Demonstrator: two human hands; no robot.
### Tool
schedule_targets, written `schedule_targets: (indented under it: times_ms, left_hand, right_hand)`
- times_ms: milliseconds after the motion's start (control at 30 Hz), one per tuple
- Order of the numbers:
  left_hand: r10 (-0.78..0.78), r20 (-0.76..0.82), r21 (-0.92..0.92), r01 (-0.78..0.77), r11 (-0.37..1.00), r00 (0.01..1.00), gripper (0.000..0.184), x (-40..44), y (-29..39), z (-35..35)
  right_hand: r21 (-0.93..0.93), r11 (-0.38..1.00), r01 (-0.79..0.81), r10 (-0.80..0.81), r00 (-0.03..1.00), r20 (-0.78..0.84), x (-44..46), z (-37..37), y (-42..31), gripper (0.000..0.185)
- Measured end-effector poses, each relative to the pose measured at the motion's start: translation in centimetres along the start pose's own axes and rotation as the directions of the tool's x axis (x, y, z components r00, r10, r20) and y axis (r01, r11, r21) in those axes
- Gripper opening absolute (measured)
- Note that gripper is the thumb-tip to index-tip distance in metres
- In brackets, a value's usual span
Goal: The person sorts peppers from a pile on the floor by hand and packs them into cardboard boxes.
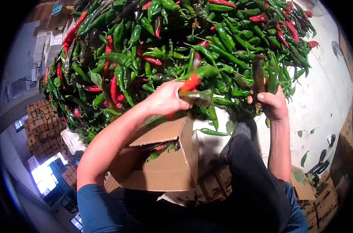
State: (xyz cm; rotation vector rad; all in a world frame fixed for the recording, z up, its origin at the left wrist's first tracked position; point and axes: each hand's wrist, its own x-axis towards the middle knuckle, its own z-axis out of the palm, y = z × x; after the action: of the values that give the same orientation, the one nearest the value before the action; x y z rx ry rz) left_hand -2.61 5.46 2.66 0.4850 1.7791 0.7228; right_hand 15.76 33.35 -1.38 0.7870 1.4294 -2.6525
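A big heap of chili peppers (165,58), mostly green with red and dark ones among them, fills the upper view. My left hand (166,99) is closed around several peppers (192,82), red, green and dark, just above the open cardboard box (157,173). A few peppers (161,149) show inside that box; its depth is shaded. At the heap's right edge, my right hand (273,105) grips a long dark pepper (258,77) and a green pepper (273,75), both upright. Motion blurs the peppers in my left hand.
My bent leg (254,167) is right of the box, its shoe (244,130) near the heap. Loose peppers (320,167) lie on the pale floor (300,128) at right. Stacked cartons (42,126) stand far left; more cardboard boxes (320,198) are at lower right.
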Motion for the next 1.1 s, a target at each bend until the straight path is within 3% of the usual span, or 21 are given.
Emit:
schedule_targets:
  times_ms: [33,67,100,167,233,300,367,433,567,700,767,833,933,967,1000,1033,1067,1100]
  left_hand:
    - [0.018,0.121,-0.029,-0.015,0.999,0.992,0.042,-1.1,2.2,-0.6]
    - [0.048,0.106,0.019,-0.05,0.999,0.993,0.048,-1.9,2.7,-1.2]
    - [0.009,0.095,-0.145,0.004,0.989,0.995,0.053,-2.6,3.5,-1.9]
    - [-0.04,0.077,-0.192,0.054,0.98,0.996,0.053,-4.0,5.5,-4.0]
    - [-0.042,0.039,-0.554,0.057,0.831,0.998,0.053,-5.5,5.2,-5.6]
    - [0.107,0.009,-0.648,-0.076,0.758,0.994,0.064,-6.9,4.6,-7.1]
    - [0.192,0.02,-0.777,-0.106,0.621,0.981,0.074,-7.6,3.8,-7.6]
    - [0.127,-0.023,-0.766,-0.099,0.635,0.992,0.076,-8.1,3.0,-7.3]
    - [0.287,-0.127,-0.801,-0.269,0.534,0.95,0.063,-8.6,1.6,-6.7]
    - [0.346,-0.228,-0.848,-0.36,0.389,0.91,0.056,-10.8,1.7,-6.9]
    - [0.364,-0.259,-0.718,-0.43,0.547,0.895,0.059,-13.0,1.7,-7.3]
    - [0.418,-0.33,-0.609,-0.529,0.591,0.846,0.062,-16.2,1.9,-6.6]
    - [0.279,-0.233,-0.585,-0.363,0.725,0.932,0.057,-23.9,3.6,-6.4]
    - [0.262,-0.216,-0.488,-0.336,0.805,0.941,0.053,-26.0,4.3,-5.5]
    - [0.274,-0.209,-0.319,-0.33,0.888,0.939,0.051,-27.6,4.7,-4.9]
    - [0.244,-0.203,-0.159,-0.278,0.947,0.948,0.05,-28.7,4.2,-4.2]
    - [0.183,-0.196,-0.041,-0.195,0.98,0.963,0.051,-29.7,3.4,-3.4]
    - [-0.207,-0.158,-0.048,0.202,0.978,0.965,0.055,-30.8,1.5,-2.7]
  right_hand:
    - [0.056,0.998,0.012,-0.012,1.0,-0.001,-0.3,0.1,-0.1,0.038]
    - [0.112,0.993,0.024,-0.025,1.0,0.001,-0.5,0.4,-0.3,0.039]
    - [0.166,0.985,0.035,-0.036,0.999,0.006,-0.7,0.6,-0.5,0.04]
    - [0.289,0.957,-0.008,-0.042,0.985,0.167,-0.3,-0.7,-0.2,0.044]
    - [0.398,0.917,0.0,-0.058,0.99,0.132,-0.8,0.3,-0.5,0.044]
    - [0.315,0.949,-0.008,-0.038,0.989,0.14,-0.8,0.1,-0.5,0.047]
    - [0.189,0.98,-0.066,0.032,0.984,0.177,-0.9,0.2,-1.3,0.046]
    - [0.146,0.988,-0.051,0.02,0.979,0.203,-1.3,1.0,-1.9,0.043]
    - [0.273,0.959,0.079,-0.115,0.987,0.116,-2.6,3.5,-3.0,0.043]
    - [0.648,0.761,-0.041,-0.276,0.883,0.38,-2.6,5.3,-4.3,0.043]
    - [0.75,0.638,-0.173,-0.317,0.829,0.461,-3.4,9.4,-5.9,0.041]
    - [0.615,0.711,-0.342,-0.249,0.696,0.674,-3.4,11.5,-5.9,0.044]
    - [0.344,0.808,-0.478,-0.036,0.544,0.838,-5.9,17.6,-6.6,0.049]
    - [0.145,0.84,-0.523,0.105,0.42,0.902,-6.4,19.4,-7.3,0.05]
    - [-0.005,0.97,-0.243,0.096,0.364,0.927,-6.2,21.2,-6.0,0.044]
    - [-0.138,0.988,0.074,0.109,0.306,0.946,-5.7,22.6,-4.0,0.039]
    - [-0.241,0.953,0.186,0.187,0.268,0.945,-5.9,23.9,-2.7,0.04]
    - [-0.333,0.896,0.294,0.27,0.237,0.933,-6.5,24.8,-1.3,0.041]
